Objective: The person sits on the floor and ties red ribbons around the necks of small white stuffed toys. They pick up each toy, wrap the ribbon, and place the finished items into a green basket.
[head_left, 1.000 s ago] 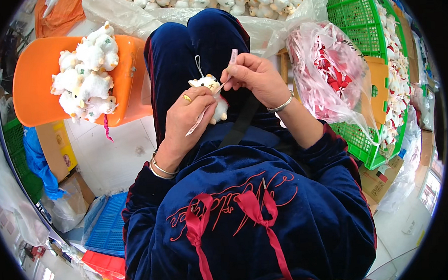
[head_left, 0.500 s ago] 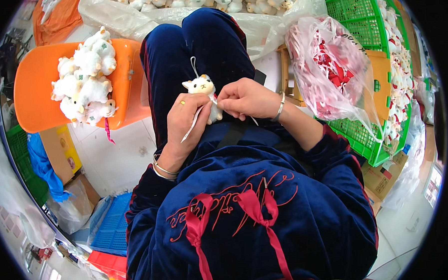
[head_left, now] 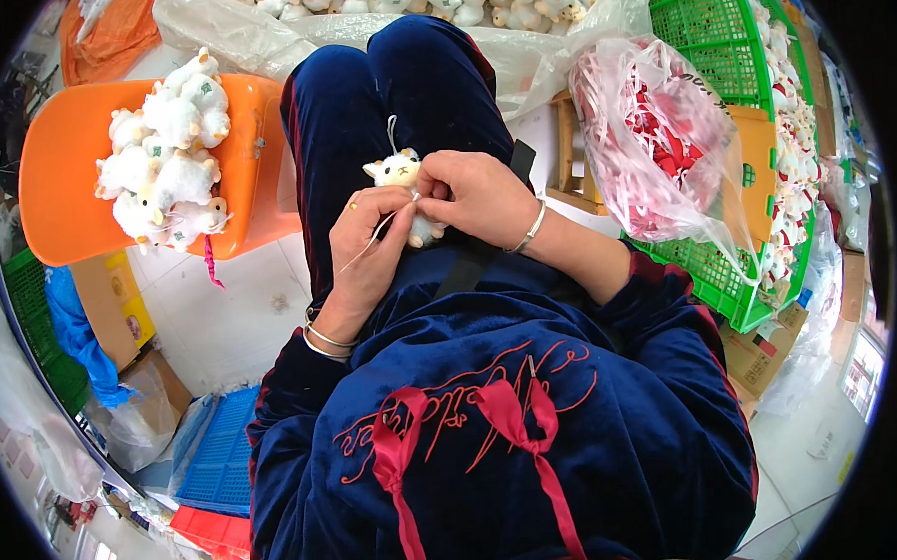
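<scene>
A small white plush lamb (head_left: 398, 170) with a white hanging loop on its head stands upright over my lap, its face toward me. Closed at the lamb's neck, my left hand (head_left: 368, 233) pinches a thin white ribbon (head_left: 371, 239), whose end trails below the fingers. My right hand (head_left: 477, 194) meets it there, thumb and fingertips pinched on the ribbon in front of the lamb's chest. Fingers hide the neck and the crossing of the ribbon. Below them the lamb's lower body shows.
At the left, several plush lambs (head_left: 176, 122) are piled on an orange stool (head_left: 58, 172). Beyond my knees lies a clear bag (head_left: 202, 25) of more lambs. On the right, a plastic bag (head_left: 613, 158) of red and white ribbons rests by a green crate (head_left: 693, 24).
My right hand has come in and up toward the lamb's neck, closer to my left hand. The left hand has turned slightly, and its ribbon end now looks narrower.
</scene>
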Motion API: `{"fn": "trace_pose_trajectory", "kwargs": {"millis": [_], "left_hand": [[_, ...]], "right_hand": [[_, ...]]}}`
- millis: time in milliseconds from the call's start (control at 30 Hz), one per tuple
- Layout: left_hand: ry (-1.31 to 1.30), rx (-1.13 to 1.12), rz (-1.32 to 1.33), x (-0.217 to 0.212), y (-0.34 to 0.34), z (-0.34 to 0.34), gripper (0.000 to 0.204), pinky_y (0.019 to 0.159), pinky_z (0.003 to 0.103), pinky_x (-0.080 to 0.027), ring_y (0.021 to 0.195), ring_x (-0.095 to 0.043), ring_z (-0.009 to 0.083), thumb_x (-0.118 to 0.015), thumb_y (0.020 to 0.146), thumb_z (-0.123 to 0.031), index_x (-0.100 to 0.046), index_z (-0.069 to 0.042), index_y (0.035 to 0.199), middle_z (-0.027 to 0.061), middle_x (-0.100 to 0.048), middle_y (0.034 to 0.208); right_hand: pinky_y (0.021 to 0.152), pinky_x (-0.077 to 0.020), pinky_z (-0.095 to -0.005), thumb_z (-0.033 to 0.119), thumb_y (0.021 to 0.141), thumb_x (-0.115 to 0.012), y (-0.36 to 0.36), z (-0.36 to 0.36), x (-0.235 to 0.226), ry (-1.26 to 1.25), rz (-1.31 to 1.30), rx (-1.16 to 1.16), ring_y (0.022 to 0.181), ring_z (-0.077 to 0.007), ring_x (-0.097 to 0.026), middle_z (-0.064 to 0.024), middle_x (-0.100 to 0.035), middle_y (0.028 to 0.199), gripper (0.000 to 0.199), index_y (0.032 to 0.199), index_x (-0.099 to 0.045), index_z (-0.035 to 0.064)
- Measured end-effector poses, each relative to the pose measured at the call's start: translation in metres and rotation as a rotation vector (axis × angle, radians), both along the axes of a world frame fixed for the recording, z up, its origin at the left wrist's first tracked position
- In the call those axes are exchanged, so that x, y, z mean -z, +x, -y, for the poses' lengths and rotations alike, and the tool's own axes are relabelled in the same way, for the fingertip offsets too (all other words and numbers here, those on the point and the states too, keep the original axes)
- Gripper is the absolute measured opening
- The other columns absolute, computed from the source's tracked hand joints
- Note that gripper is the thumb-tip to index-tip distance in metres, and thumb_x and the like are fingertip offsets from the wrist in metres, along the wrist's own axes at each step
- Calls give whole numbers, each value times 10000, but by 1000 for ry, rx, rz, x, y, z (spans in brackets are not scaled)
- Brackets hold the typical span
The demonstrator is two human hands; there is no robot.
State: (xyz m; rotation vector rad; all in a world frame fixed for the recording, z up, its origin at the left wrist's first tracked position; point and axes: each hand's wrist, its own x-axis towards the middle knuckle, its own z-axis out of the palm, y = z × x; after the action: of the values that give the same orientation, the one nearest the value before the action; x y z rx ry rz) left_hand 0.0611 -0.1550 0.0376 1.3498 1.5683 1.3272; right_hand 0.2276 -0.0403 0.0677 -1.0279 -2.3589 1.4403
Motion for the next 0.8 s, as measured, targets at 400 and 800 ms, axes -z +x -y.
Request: {"fn": "trace_pose_trajectory", "kwargs": {"millis": [400,800], "left_hand": [[-72,46,74,0,-6,4,113,778,255,-506,916,-635,158,-783,870,16,-751,-13,974,68,-633,1031],[-27,81,-45,1,-10,4,133,787,283,-537,918,-662,191,-785,861,22,-722,-9,974,100,-662,1010]], "right_hand": [[680,-567,-428,116,887,-691,-9,14,22,373,-1,-57,751,-353,-703,-151,-691,825,98,944,-675,38],[759,-548,-441,110,902,-693,-2,-18,-9,31,-37,-283,831,-386,-682,-165,-671,851,132,965,-670,-4]]}}
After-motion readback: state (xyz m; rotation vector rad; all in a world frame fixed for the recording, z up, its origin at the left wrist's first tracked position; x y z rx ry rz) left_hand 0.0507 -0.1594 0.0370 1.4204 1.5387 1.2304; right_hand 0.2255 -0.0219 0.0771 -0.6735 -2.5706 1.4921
